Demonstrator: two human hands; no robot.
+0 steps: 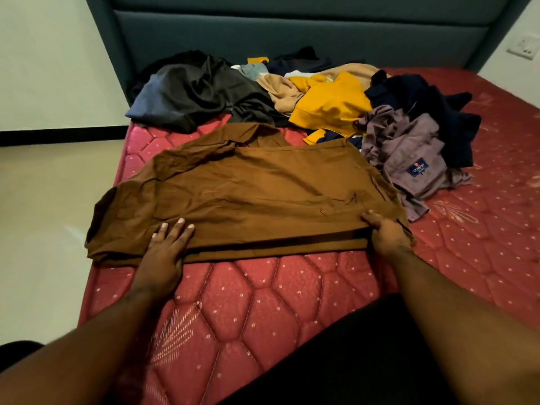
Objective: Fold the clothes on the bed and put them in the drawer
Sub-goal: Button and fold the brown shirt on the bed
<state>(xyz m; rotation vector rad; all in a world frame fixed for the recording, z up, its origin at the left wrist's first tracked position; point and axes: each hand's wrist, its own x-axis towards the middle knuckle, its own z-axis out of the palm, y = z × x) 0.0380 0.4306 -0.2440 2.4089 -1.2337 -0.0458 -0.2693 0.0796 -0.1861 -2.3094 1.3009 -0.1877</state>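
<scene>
A brown collared shirt (248, 188) lies spread across the red quilted mattress (263, 302), partly folded, its collar at the far side. My left hand (166, 249) lies flat with straight fingers on the shirt's near left hem. My right hand (385, 232) grips the near right edge of the shirt, thumb on top and fingers tucked under the fabric. Behind the shirt sits a pile of unfolded clothes: a dark grey garment (198, 89), a yellow one (330, 103), a beige one (280, 89), a mauve shirt (409, 150) with a label, and a navy one (423, 97).
A dark teal padded headboard (292, 33) stands behind the pile. The cream floor (43, 214) lies to the left of the bed, and the mattress's left edge runs close to the shirt's sleeve. A wall socket (524, 48) is at the far right. No drawer is in view.
</scene>
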